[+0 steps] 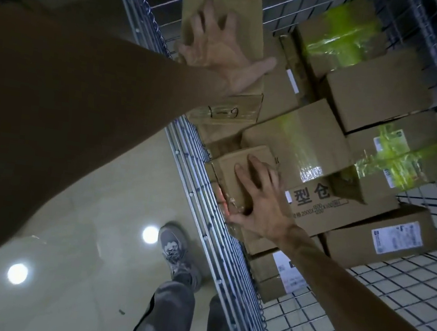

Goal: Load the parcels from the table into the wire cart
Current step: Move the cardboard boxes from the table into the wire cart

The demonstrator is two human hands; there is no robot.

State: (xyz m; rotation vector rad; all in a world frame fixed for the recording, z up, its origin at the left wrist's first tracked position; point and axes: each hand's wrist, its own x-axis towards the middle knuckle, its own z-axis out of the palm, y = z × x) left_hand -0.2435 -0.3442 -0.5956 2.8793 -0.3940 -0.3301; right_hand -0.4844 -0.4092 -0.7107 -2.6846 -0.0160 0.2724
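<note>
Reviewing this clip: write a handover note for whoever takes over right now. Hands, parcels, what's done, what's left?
Left hand: spread flat on a tall brown parcel by the wire cart side wall.
Right hand: spread on top of a small parcel by the same wall.
Done: many stacked parcels are in the cart, some with green tape.
Left: settle these two. The table is out of view, so what remains cannot be told.

Brown parcels with yellow-green tape, silver wire cart, grey shoe
</note>
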